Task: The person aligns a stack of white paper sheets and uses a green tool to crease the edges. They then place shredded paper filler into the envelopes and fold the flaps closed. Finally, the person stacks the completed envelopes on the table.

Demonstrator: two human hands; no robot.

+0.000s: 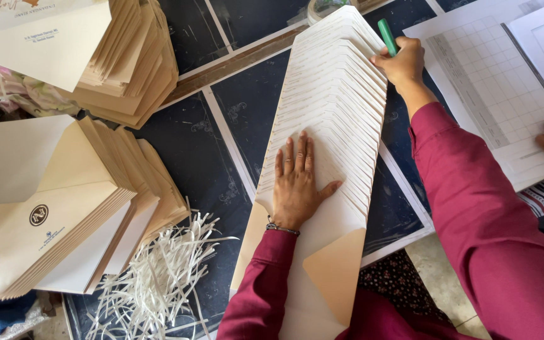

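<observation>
Left hand flat on fanned envelopes, envelope stacks beside, paper strips

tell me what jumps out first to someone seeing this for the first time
A long fanned row of cream envelopes with open flaps runs up the middle of the dark table, with the left hand pressed flat on it and the right hand holding a green pen at its far end. At left sit stacks of tan envelopes, with a heap of white paper strips beside them.
</observation>
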